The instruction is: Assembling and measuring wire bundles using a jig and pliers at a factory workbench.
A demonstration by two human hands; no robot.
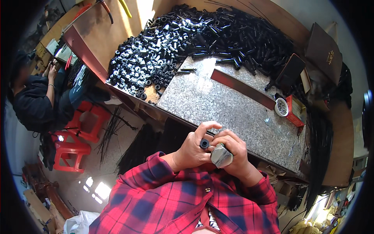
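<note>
My left hand (189,151) is closed around a small black tubular part (204,143), its round hole facing up between thumb and fingers. Beside it, my right hand (239,156) grips a greyish, faceted, blunt-ended object (221,156); its lower end is hidden, so I cannot tell its exact kind. The two hands meet in front of my chest, just off the near edge of a speckled grey tabletop (194,101). At the back of the table lie a heap of short black collar-like parts (152,62) and a heap of longer black tubes (249,39).
A reddish flat bar (243,89) crosses the tabletop. Right of it stand a white bowl (281,107) of small pieces, a red box (295,111) and a leaning phone (291,70). Wooden boards wall the back. At left, another person (43,97) sits near red stools (72,152).
</note>
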